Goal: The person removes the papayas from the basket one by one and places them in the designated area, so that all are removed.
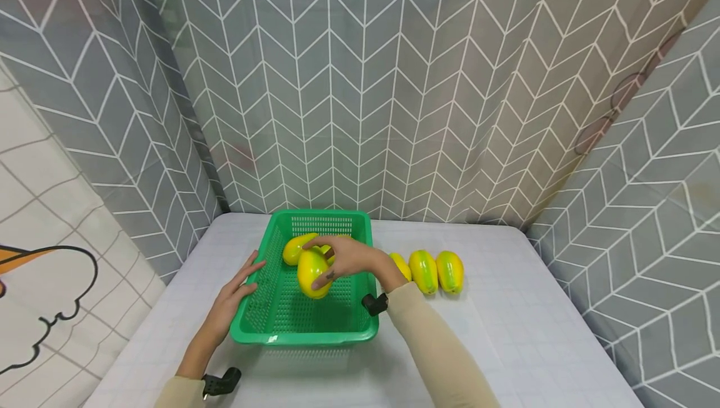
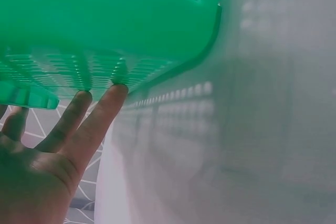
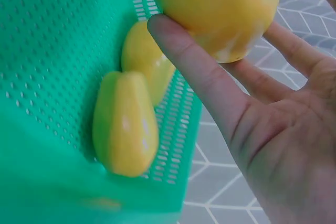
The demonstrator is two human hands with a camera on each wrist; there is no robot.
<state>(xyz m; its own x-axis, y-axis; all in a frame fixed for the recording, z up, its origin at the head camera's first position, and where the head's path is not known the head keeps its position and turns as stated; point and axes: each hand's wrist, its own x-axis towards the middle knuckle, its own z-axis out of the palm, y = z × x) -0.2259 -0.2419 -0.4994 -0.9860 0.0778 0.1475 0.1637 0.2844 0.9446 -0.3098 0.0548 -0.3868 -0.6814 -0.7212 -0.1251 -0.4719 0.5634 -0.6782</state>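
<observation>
Head view: pinches yellow fruit point(image 1: 310, 272) in right hand point(image 1: 351, 257) over green basket point(image 1: 304, 338); rests spread left hand point(image 1: 227, 298) against its side; risks knocking fruits inside point(image 1: 297, 248) through slippage of the grip.

A: With the green basket point(image 1: 304, 338) as a clock face in the head view, where's room inside?
B: Five to eight: bare floor. Two fruits point(image 1: 297, 249) block eleven to one; the held fruit point(image 1: 312, 275) and right hand point(image 1: 350, 257) fill the centre.
A: Outside?
B: Left hand point(image 1: 233, 290) at nine, sleeve point(image 1: 435, 339) at four, three fruits point(image 1: 423, 272) at three, curtain point(image 1: 360, 145) behind twelve. Six is open table point(image 1: 306, 380) between the arms.
</observation>
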